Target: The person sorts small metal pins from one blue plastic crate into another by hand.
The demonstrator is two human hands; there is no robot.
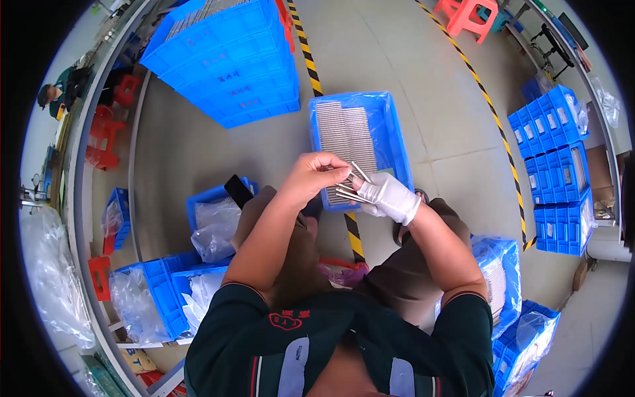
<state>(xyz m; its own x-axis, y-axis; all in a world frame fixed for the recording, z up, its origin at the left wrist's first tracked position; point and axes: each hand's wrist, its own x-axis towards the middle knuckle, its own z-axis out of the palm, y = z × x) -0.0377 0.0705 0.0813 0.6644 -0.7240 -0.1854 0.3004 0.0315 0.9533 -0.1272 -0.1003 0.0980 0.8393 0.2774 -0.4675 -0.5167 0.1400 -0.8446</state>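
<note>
My bare left hand pinches at the end of one of several thin silvery metal rods. My right hand, in a white glove, is closed around a small bunch of these metal rods, some sticking up and others pointing left. Both hands meet over the near part of a blue plastic crate lined with clear film. Inside that crate, two long rows of similar metal rods lie packed side by side. My hands and the bunch cover part of the near end of these rows.
Tall stacked blue crates stand at the far left, and more stacked crates at the right. Film-lined crates flank my legs. A black phone rests by my left thigh. Yellow-black tape crosses the floor; a red stool is far right.
</note>
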